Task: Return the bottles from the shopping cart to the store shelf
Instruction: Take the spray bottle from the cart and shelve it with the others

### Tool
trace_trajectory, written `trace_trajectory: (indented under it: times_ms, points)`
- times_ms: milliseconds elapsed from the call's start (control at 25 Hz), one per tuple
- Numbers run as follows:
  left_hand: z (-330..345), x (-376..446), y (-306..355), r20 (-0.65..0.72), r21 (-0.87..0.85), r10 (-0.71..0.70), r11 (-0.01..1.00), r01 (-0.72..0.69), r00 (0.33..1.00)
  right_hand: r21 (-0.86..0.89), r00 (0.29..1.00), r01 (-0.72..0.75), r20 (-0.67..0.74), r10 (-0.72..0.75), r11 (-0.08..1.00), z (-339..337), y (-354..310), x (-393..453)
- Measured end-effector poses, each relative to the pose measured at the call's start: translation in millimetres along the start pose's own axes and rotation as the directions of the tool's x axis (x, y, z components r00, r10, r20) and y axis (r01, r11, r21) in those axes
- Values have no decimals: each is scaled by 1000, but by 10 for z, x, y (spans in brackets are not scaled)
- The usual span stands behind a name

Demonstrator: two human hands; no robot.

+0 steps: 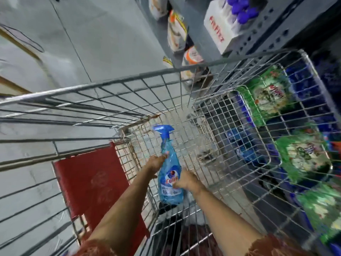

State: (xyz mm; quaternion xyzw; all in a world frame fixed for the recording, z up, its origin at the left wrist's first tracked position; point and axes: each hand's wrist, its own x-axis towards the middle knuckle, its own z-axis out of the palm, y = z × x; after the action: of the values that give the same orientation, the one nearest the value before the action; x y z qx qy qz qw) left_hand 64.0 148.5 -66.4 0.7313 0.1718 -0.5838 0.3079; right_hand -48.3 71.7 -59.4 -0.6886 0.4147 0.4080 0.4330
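A blue spray bottle (168, 169) with a blue trigger head and a red-and-white label lies on the wire floor of the shopping cart (129, 84), nozzle pointing away from me. My left hand (156, 161) touches its neck from the left. My right hand (186, 180) is on the label part of its body, fingers curled around it. Both arms reach down into the cart. The store shelf (258, 28) rises at the upper right, beyond the cart's far rim.
A red fold-down seat flap (88, 182) hangs inside the cart on the left. Green and blue packets (300, 154) fill the low shelves seen through the right cart wall. A white box with purple-capped bottles (227, 21) sits on the upper shelf. Grey floor lies to the left.
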Motion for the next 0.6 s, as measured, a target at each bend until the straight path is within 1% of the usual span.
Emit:
trace_trajectory:
  times_ms: [80,160,240,360,480,600]
  points:
    - [53,70,-30,-34,-10,40,999,-40,999,47,1000,-20,14,20,999,72,20,50]
    - [72,97,-41,-67,42,59,998,-57,996,57,999,-32,-4,32,998,103,48,77]
    - [94,85,-44,-54,46,74,996,-71,996,64,999,-38,-11,39,997,101,83,66]
    - [119,39,-49,-44,-37,64,997,-66,997,72,1000,11,15,-12,997,65,109,7]
    - [119,-75,-8,1,-33,71,997,-71,997,75,997,60,45,-64,995,-39,132,-107]
    - [117,-300,54,14,-23,132,991,-132,991,120,990,110,77,-120,987,-235,118,-323]
